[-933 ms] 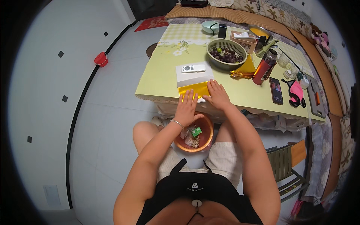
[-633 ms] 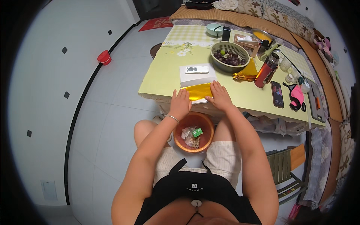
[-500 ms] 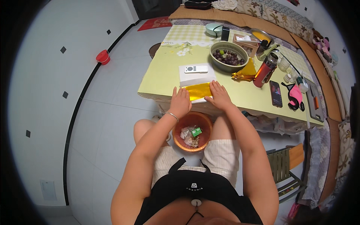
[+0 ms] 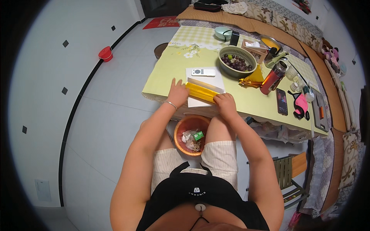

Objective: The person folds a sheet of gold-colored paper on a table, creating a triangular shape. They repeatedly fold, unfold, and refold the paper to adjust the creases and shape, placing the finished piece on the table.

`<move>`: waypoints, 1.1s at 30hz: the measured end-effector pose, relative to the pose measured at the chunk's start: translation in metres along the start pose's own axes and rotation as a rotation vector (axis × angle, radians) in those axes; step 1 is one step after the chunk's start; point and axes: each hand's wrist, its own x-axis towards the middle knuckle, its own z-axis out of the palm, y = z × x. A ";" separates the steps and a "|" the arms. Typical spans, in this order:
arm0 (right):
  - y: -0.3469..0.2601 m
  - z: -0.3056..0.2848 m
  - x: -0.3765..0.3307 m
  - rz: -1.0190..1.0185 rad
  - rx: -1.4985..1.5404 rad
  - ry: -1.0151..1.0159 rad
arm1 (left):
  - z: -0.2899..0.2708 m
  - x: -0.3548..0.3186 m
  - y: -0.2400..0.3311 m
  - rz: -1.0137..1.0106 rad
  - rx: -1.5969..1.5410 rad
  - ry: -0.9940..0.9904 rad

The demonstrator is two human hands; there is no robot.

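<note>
A folded strip of shiny gold foil paper (image 4: 200, 92) lies slanted over white sheets of paper (image 4: 195, 102) near the table's front edge. Along its far side a paler, silvery flap stands up. My left hand (image 4: 178, 93) grips the strip's left end between thumb and fingers, with some fingers sticking out. At the other end, my right hand (image 4: 225, 103) pinches the strip with curled fingers. Just beyond lies a white remote control (image 4: 203, 72) on the white paper. To the right sits a crumpled or folded pile of gold foil (image 4: 252, 80).
A basin of grapes (image 4: 237, 61) stands behind the foil. Right of it are a red thermos (image 4: 273, 79), a phone (image 4: 282, 102) and a pink-and-black item (image 4: 300, 104). Between my legs stands an orange bin (image 4: 178, 134) holding litter. A slatted chair (image 4: 283, 173) is at the lower right.
The gold paper lay flat under both spread hands; now it is turned, narrower and has a raised flap. My hands have closed on its ends, the right one lower. The view has shifted slightly.
</note>
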 end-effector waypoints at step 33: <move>-0.038 0.041 -0.002 0.094 0.172 -0.146 | 0.021 0.031 0.082 -0.538 -0.655 0.137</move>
